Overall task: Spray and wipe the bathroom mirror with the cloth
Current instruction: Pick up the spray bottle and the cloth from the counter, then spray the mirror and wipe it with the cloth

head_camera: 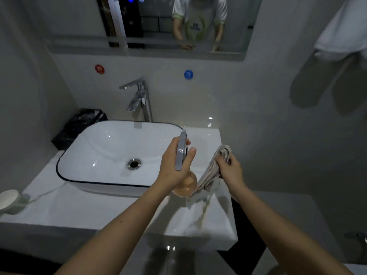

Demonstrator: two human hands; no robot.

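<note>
Seen from above, looking down at a white counter [83, 207] with a white basin [111, 147] set on it, dark line along the rim, steel drain [134, 163] at the bottom. Behind the basin, a chrome tap [141, 100] standing upright, spout turned toward the left. On the wall above, a red round sticker [99, 69] to the left and a blue round sticker [188, 74] to the right, about level with each other. Higher up, the mirror [79, 22], only its lower part in frame, reflecting a torso in a white top and 2 forearms. Left hand [174, 165] wrapped around a spray bottle [185, 182], held over the right edge of the basin; grey spray head [181, 151] pointing up and away toward the wall, peach-coloured body showing below the palm, thumb lying beside the head. Right hand [230, 171] closed on a bunched grey-beige cloth [213, 171], just beside the bottle and apart from the mirror; 1 end sticking up above the fingers, the rest hanging down toward the counter. Both held in the air, not resting on anything. At the basin's back left corner, a black marbled box [79, 126]. At far left on the counter edge, a pale round container [9, 199], blurred. At upper right, a white towel [343, 30] hanging against the wall.
</note>
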